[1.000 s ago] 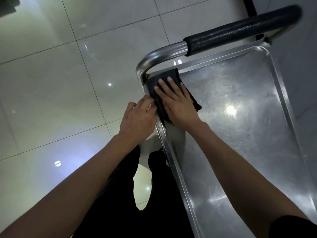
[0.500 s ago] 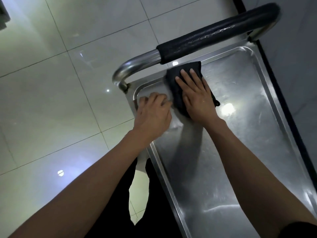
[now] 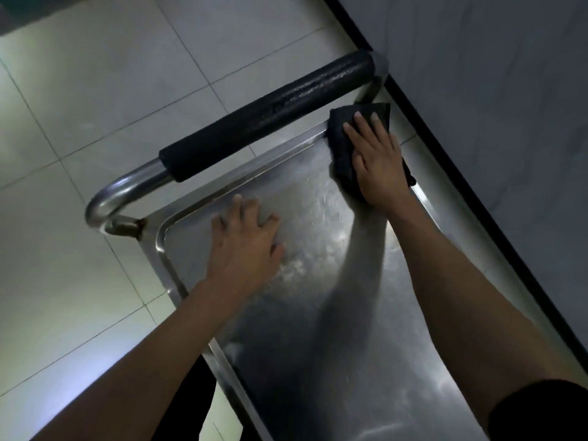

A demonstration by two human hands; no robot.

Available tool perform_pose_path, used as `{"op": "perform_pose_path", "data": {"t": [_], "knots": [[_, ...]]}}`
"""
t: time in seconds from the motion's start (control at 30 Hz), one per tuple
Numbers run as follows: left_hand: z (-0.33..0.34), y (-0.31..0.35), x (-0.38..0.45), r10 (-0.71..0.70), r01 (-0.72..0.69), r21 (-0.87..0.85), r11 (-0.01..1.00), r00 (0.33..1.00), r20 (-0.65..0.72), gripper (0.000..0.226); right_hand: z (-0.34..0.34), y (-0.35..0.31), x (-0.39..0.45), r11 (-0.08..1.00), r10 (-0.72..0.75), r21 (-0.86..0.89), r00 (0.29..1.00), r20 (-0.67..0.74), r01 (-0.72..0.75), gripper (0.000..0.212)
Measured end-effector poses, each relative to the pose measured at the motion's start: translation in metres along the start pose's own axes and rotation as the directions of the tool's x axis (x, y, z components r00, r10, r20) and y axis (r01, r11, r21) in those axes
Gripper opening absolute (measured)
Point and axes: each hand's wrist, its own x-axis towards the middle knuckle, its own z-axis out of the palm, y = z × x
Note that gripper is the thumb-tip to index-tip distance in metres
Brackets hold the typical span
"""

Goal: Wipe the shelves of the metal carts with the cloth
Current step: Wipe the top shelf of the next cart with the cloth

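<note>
Black cloth (image 3: 345, 144), folded and bunched, lies under the right hand (image 3: 378, 163), whose straight fingers press it flat into the far right corner of the cart's top shelf (image 3: 318, 313). Left hand (image 3: 245, 246) rests spread, palm down, on bare steel, well apart. Shelf brushed, streaked, possibly damp. Foam-wrapped handle (image 3: 267, 119) above; tiled floor (image 3: 79, 122) beyond.

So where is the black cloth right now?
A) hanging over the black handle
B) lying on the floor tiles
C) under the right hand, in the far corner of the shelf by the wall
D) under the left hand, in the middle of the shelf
C: the right hand presses flat on the black cloth in the shelf corner near the wall, while the left hand rests bare on the metal.
</note>
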Motion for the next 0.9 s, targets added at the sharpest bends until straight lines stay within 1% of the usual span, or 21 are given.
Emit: {"op": "perform_pose_path", "data": {"t": [0.07,0.2,0.3,0.43,0.5,0.53,0.67,0.8,0.9], "knots": [[0.002,0.001,-0.002,-0.001,0.001,-0.014,1.0,1.0,0.005,0.054,0.001,0.003,0.003,1.0,-0.006,-0.019,1.0,-0.016,0.005,0.054],[0.005,-0.001,-0.003,-0.003,0.003,-0.061,0.998,1.0,0.008,0.056,0.008,-0.018,-0.009,0.999,0.025,0.04,0.999,-0.042,-0.024,0.055],[0.007,-0.003,-0.003,-0.002,0.002,-0.081,0.997,1.0,0.004,0.058,0.012,-0.035,-0.024,0.997,-0.007,0.083,1.0,-0.006,0.007,0.055],[0.001,-0.014,-0.004,0.03,-0.026,-0.132,0.991,0.999,0.029,0.059,0.021,-0.065,-0.054,0.995,-0.045,0.086,0.999,0.021,0.043,0.055],[-0.004,-0.023,-0.012,0.04,-0.035,-0.135,0.99,0.999,0.036,0.057,0.025,-0.081,-0.068,0.996,-0.05,0.071,0.998,0.035,0.048,0.055],[-0.005,-0.029,-0.021,0.04,-0.038,-0.138,0.99,0.999,0.011,0.053,0.027,-0.09,-0.075,0.997,-0.05,0.065,0.998,0.043,0.047,0.055],[0.005,-0.055,-0.089,0.043,-0.065,-0.126,0.99,0.985,-0.166,0.038,0.036,-0.135,-0.107,0.998,-0.044,0.057,0.996,0.074,0.04,0.055],[0.032,-0.076,-0.152,-0.073,0.037,-0.178,0.983,0.977,-0.201,0.033,0.056,-0.192,-0.139,0.996,-0.092,0.02,0.991,0.096,0.09,0.054],[0.049,-0.086,-0.182,-0.151,0.101,-0.247,0.964,0.969,-0.193,0.037,0.07,-0.226,-0.161,0.993,-0.113,-0.004,0.986,0.122,0.114,0.055]]}}
